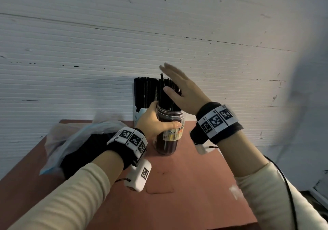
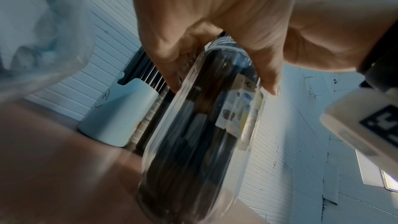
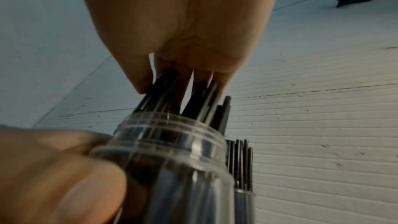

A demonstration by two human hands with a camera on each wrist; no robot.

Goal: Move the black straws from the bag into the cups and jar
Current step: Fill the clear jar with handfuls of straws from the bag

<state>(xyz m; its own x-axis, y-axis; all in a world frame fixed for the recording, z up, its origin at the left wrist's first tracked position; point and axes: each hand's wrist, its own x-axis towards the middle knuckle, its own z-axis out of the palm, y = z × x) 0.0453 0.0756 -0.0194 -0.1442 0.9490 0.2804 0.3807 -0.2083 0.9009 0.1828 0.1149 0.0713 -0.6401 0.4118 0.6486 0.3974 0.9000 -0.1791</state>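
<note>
A clear labelled jar (image 1: 168, 132) packed with black straws (image 1: 166, 98) stands on the red-brown table (image 1: 186, 185). My left hand (image 1: 159, 119) grips the jar just under its threaded neck, thumb in front and fingers behind. My right hand (image 1: 177, 86) lies flat with straight fingers on the straw tops; in the right wrist view the fingertips (image 3: 183, 89) touch the straw ends (image 3: 202, 101) above the jar's neck (image 3: 172, 134). In the left wrist view the jar (image 2: 200, 125) fills the middle. A crumpled clear bag (image 1: 78, 134) with black straws (image 1: 83, 150) inside lies at the left.
Behind the jar a pale blue cup (image 2: 120, 113) full of upright black straws (image 1: 143, 91) stands against the white ribbed wall (image 1: 88, 52). More straws (image 3: 241, 164) rise from a clear container right behind the jar. The table's front and right part is bare.
</note>
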